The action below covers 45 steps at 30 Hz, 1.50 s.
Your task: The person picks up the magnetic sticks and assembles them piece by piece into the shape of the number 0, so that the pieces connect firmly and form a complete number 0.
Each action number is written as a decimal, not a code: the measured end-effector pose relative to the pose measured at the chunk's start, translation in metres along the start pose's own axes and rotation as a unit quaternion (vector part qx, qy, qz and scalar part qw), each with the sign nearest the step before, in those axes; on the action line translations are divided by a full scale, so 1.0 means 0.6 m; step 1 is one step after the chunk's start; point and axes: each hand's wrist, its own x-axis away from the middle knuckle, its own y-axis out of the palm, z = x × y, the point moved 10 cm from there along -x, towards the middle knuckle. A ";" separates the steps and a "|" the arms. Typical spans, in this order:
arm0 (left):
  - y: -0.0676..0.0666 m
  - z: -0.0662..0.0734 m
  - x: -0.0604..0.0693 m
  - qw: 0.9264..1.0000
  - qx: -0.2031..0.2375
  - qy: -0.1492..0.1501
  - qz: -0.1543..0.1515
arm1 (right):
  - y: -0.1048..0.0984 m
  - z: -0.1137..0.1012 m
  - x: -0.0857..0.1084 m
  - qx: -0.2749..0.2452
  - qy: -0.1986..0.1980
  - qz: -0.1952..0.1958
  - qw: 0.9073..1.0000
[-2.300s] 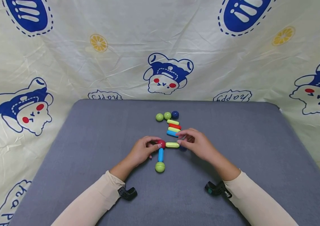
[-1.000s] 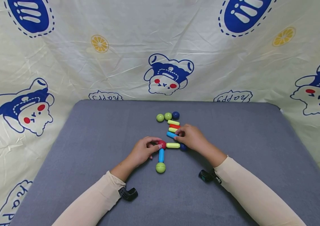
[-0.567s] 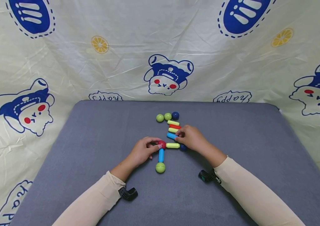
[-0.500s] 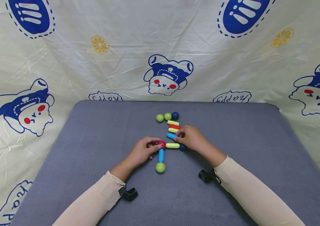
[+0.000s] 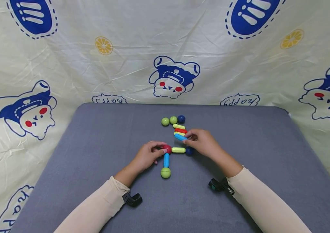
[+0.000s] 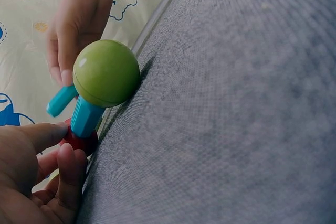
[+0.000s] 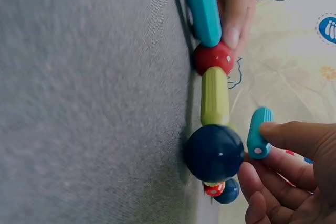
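Note:
My left hand (image 5: 147, 156) pinches a red ball (image 5: 167, 149) between thumb and fingers on the table. From that ball a blue rod (image 5: 166, 160) runs toward me to a green ball (image 5: 165, 172), and a yellow rod (image 5: 178, 150) runs right to a dark blue ball (image 5: 189, 151). My right hand (image 5: 202, 142) pinches a loose blue rod (image 7: 259, 132) by thumb and fingers, just beyond the dark blue ball. In the right wrist view one end face of this rod shows a pale dot.
Behind the held rod lie a red rod (image 5: 180, 131) and a yellow rod (image 5: 179, 126), with another yellow one partly hidden. Two green balls (image 5: 173, 120) and a dark blue ball (image 5: 181, 119) sit farther back. A patterned sheet (image 5: 135, 71) hangs beyond the grey table (image 5: 109, 126).
My right hand has gone from beside the near dark blue ball to the loose blue rod, taken hold of it and lifted it slightly. My left hand stays on the red ball.

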 end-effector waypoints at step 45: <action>-0.003 0.003 -0.041 1.000 0.010 -0.011 0.017 | 0.146 -0.030 0.131 -0.155 0.041 -0.220 0.962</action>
